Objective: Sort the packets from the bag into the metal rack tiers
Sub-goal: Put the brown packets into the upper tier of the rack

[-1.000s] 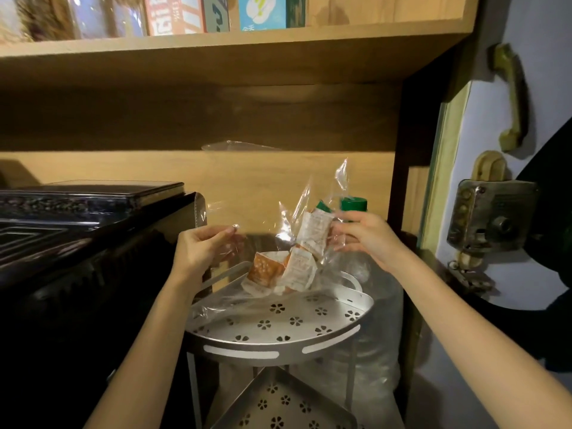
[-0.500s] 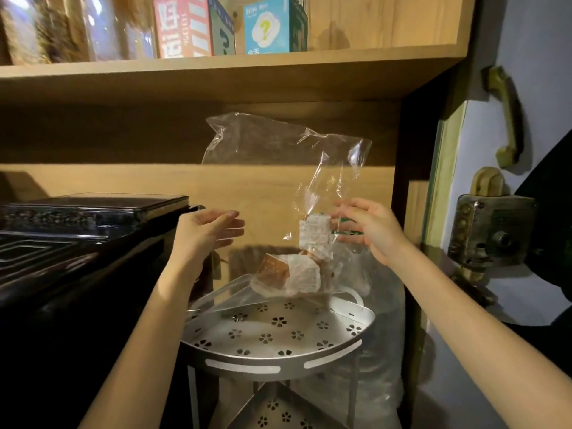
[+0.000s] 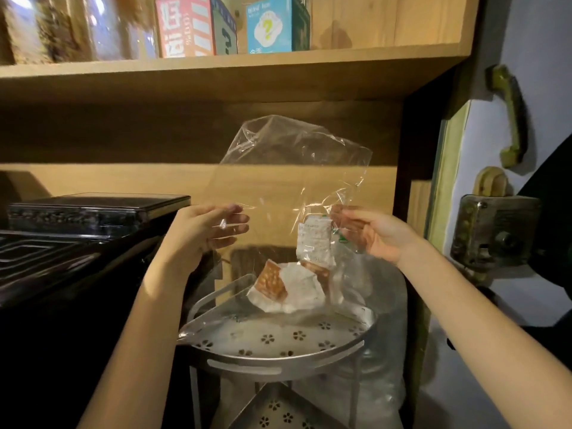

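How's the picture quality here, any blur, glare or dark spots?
Head view: warm, dim light; the jars top left are motion-smeared; the bag shows bright glare streaks along its creases; the black appliance at left sinks into shadow with little detail; the shelf edge bows from wide-angle distortion; the packets and rack stay fairly sharp.

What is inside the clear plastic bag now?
Inside the clear bag: a white packet beside the right hand, and lower packets just above the top rack tier. Their overlap hides the count.
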`<state>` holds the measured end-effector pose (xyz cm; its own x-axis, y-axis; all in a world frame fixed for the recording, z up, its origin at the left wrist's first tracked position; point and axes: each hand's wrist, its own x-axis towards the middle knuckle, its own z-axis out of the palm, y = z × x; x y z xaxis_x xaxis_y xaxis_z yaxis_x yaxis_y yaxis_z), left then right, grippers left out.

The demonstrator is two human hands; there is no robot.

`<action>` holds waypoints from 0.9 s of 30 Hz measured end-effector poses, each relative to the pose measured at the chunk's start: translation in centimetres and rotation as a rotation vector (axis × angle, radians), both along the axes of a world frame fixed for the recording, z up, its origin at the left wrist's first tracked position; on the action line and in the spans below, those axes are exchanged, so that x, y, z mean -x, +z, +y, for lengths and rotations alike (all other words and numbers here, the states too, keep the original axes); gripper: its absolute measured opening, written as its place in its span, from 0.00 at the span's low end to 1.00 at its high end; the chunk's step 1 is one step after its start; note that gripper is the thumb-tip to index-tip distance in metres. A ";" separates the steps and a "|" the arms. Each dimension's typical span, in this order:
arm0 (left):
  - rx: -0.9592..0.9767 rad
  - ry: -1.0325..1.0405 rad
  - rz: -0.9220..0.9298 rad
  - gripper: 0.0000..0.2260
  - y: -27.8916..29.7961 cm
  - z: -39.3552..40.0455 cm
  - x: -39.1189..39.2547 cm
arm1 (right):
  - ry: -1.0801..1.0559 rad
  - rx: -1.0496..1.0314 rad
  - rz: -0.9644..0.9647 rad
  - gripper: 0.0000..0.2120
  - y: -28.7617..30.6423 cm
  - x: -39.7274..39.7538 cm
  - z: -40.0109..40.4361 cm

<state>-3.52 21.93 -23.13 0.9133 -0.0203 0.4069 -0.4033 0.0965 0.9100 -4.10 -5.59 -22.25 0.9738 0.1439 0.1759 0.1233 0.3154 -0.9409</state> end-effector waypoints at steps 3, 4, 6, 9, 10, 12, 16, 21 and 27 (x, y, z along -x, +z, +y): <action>-0.041 0.033 0.004 0.06 -0.1 -0.2 -0.7 | -0.023 -0.065 -0.002 0.08 -0.1 -0.5 0.1; -0.056 0.063 0.009 0.06 -0.4 -0.4 -1.0 | -0.027 -0.061 -0.002 0.08 -0.3 -0.6 0.2; -0.051 0.111 0.040 0.07 -1.4 -0.8 -1.9 | -0.035 -0.034 -0.002 0.08 -1.1 -1.0 0.3; -0.047 0.174 0.088 0.07 -3.1 -1.1 -3.5 | -0.086 0.032 0.002 0.08 -2.3 -1.8 0.3; -0.042 0.191 0.099 0.07 -3.6 -1.3 -4.0 | -0.111 0.046 0.010 0.08 -2.6 -2.0 0.3; -0.017 0.210 0.123 0.08 -4.1 -1.7 -4.9 | -0.156 0.027 0.040 0.09 -3.1 -2.7 0.4; 0.058 0.238 0.139 0.07 -4.6 -2.7 -5.7 | -0.258 -0.050 0.062 0.07 -3.9 -3.9 1.0; 0.107 0.288 0.111 0.08 -4.3 -3.0 -6.2 | -0.276 0.001 0.010 0.09 -4.0 -4.8 1.5; 0.086 0.295 -0.012 0.07 -4.2 -2.8 -5.6 | -0.160 0.038 0.020 0.11 -4.4 -4.8 1.3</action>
<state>2.06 19.15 -27.29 0.8699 0.2797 0.4063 -0.4360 0.0507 0.8985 0.65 -4.28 -26.63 0.9881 -0.0069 0.1537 0.1502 0.2578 -0.9545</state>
